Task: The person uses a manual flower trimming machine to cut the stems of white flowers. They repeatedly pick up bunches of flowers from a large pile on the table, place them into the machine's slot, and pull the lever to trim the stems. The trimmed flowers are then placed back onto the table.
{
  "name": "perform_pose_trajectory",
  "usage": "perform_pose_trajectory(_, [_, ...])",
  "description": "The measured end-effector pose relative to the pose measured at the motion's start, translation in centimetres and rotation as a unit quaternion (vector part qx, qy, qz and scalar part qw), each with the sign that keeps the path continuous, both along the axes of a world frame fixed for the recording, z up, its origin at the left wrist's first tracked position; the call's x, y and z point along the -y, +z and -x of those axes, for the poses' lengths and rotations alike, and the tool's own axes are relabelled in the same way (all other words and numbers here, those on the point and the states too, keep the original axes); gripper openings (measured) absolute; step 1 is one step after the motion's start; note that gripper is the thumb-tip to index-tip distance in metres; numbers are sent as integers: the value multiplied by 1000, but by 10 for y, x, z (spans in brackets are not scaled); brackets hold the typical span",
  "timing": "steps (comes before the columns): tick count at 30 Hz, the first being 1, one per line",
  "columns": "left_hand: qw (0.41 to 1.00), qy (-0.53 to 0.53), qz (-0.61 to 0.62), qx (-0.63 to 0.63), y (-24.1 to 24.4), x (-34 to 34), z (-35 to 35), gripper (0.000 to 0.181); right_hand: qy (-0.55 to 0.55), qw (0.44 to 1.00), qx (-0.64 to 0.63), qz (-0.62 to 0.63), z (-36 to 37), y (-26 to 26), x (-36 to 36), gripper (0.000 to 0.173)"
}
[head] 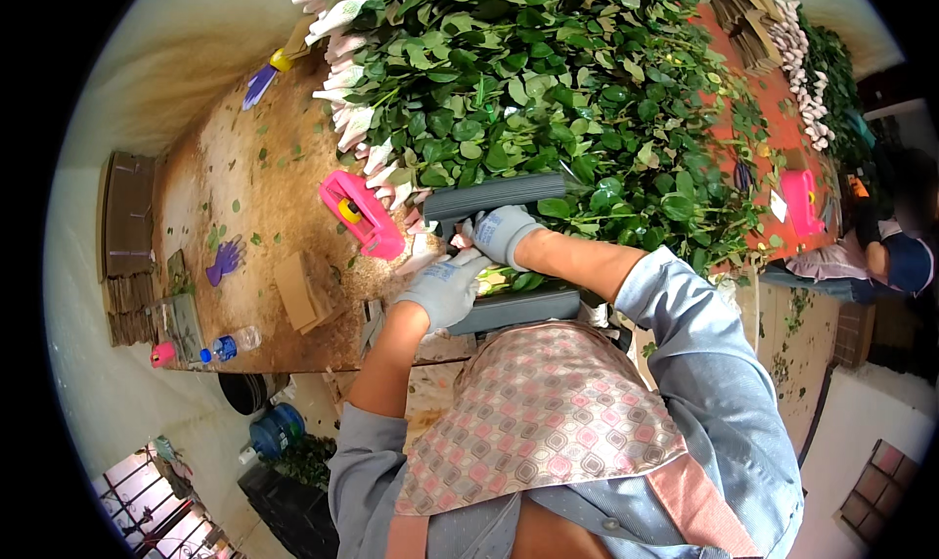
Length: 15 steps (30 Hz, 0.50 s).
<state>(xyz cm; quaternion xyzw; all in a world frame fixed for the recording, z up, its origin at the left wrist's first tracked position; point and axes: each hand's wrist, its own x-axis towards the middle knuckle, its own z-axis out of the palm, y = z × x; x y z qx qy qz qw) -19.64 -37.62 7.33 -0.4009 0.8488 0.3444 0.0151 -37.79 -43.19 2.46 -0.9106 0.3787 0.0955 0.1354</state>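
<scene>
Both my hands wear grey gloves with blue print and meet between two dark grey ribbed padded bars, the far bar (495, 196) and the near bar (517, 311). My right hand (503, 235) lies against the far bar, its fingers curled by a pink rose head (461, 238). Fingers pointing right, my left hand (443, 289) rests over green stems and leaves (510, 280) between the bars. A pale rose head (421, 254) sticks out beside it. The gloves hide what lies under the fingers, so the left hand's grip is unclear.
Beyond the far bar lies a large heap of leafy rose stems (528, 82), with netted rose heads (345, 78) at its left. A pink tape dispenser (370, 225), folded cardboard (304, 291), purple gloves (225, 260) and a water bottle (233, 344) are at left. A person (873, 258) is at far right.
</scene>
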Motion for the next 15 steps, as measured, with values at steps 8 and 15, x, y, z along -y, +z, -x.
perform_pose_trajectory(8, [992,-2,-82,96,14,4,8,47,-72,995,58,-36,4,-29,2,25])
perform_pose_trajectory(15, [995,-19,4,101,-14,1,-2,50,-13,998,31,59,8,-24,-10,25])
